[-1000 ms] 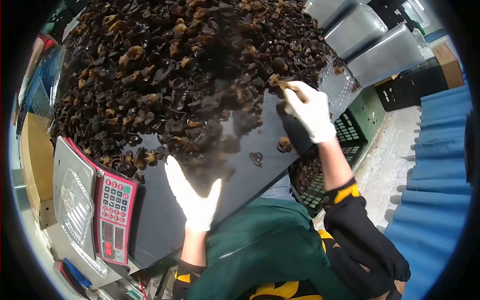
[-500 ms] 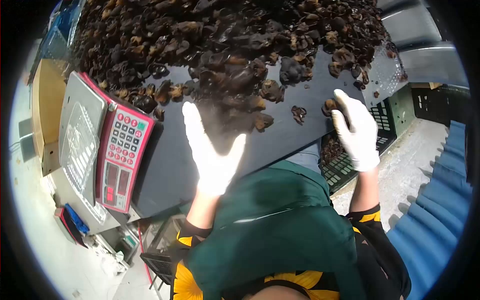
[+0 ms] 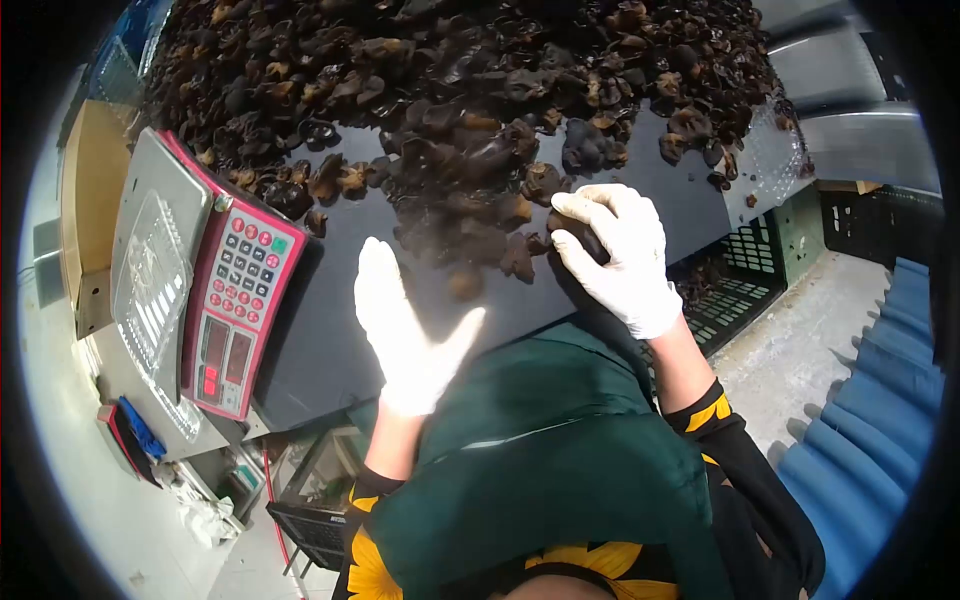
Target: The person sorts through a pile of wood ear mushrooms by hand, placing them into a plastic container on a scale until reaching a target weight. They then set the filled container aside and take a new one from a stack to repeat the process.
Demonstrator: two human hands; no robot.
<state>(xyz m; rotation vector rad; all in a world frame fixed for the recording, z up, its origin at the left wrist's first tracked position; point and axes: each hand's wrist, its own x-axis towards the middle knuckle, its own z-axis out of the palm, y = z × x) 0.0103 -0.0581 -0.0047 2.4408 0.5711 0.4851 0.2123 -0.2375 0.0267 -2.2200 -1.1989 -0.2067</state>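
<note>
The right hand (image 3: 618, 250), in a white glove, has its thumb and fingers curled into a narrow hook round a dark curled piece (image 3: 580, 228), which sits at the near edge of the loose cluster (image 3: 465, 185) on the dark tabletop (image 3: 330, 290). From where I stand, I can't tell whether the fingers pinch it or only press against it. That hand comes in from the person's right, forearm slanting up and inward, knuckles uppermost and fingertips pointing left towards the cluster. The piece is mostly covered by the glove; what shows looks rounded, so I can't make out a clear long axis or which way it faces. The left hand (image 3: 400, 335), gloved too, holds nothing I can see: it is wide open, fingers together and pointing away from the body, thumb spread out towards the right hand. Just beyond that thumb is a small blurred brownish piece (image 3: 465, 284). Past the cluster, a great dark heap (image 3: 430, 60) of similar wrinkled pieces covers the far side. To the left stands a pink-framed scale (image 3: 235, 300) with a clear plastic tray (image 3: 155, 275) on its plate, and a green crate (image 3: 745, 270) sits lower down, beyond the table's right edge.
</note>
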